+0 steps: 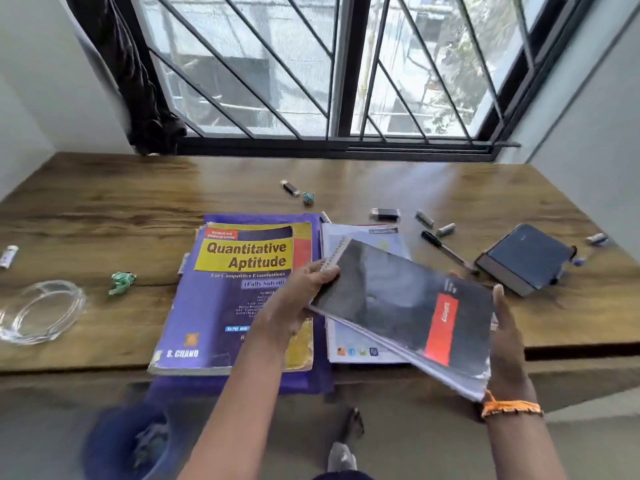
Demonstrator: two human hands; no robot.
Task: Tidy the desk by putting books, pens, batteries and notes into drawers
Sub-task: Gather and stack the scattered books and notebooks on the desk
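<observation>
A black spiral notebook (398, 299) with a red label is lifted above the wooden desk (104, 209), tilted. My left hand (298, 299) grips its spiral edge and my right hand (509, 337) holds its right edge. Under it lies a white notebook (363, 237). The purple "Quantitative Aptitude" book (228, 289) lies to the left on a purple folder (311, 379). A dark blue diary (526, 258), a black pen (446, 249) and several batteries, one of them (424, 218), lie at the right. Crumpled green notes (121, 280) (308, 197) sit left and at the back.
A clear glass dish (41, 310) sits at the desk's left front edge, with a small white object (8, 254) behind it. Two USB sticks (290, 187) (385, 213) lie mid-desk. A barred window (311, 64) backs the desk. A blue bin (128, 441) stands on the floor below.
</observation>
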